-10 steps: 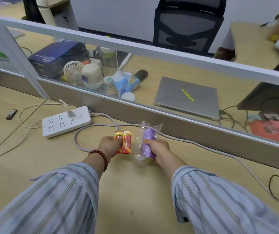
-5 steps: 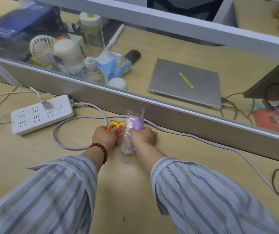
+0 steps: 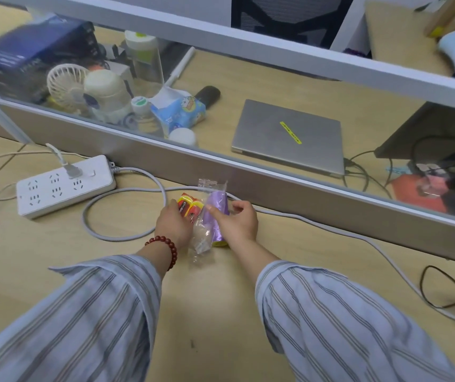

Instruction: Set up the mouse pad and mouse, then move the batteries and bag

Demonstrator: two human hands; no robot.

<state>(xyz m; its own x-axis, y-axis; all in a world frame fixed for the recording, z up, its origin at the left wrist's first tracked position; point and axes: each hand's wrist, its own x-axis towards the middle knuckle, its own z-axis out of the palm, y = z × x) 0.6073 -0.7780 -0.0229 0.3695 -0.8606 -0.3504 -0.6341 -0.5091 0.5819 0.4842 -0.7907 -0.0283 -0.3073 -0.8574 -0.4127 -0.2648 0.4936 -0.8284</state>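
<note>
A: Which step is in hand, would you say?

B: The last one, by my reading: the batteries (image 3: 189,208) and the bag (image 3: 212,220) lie side by side, touching, on the desk (image 3: 55,244) close to its far edge, just short of the grey cable (image 3: 127,235) that runs along the divider (image 3: 276,186). No mouse or mouse pad shows anywhere in view, so I can't judge that part.

A: And the hands?

B: The left hand (image 3: 173,224) is cupped over the near end of the batteries, fingers curled on the pack; it looks like a grasp, though the pack rests on the desk. The right hand (image 3: 237,222) is slack: fingers spread and loose, thumb and fingertips just brushing the bag's purple roll (a clear wrapper with a crinkled tail trailing toward the near edge). I'd call it released, or nearly so.

A: What does the next move call for?

B: Probably letting go of the batteries cleanly and drawing both hands back toward the near edge without dragging the wrapper's tail or snagging the cable loop beside the power strip (image 3: 65,186).
</note>
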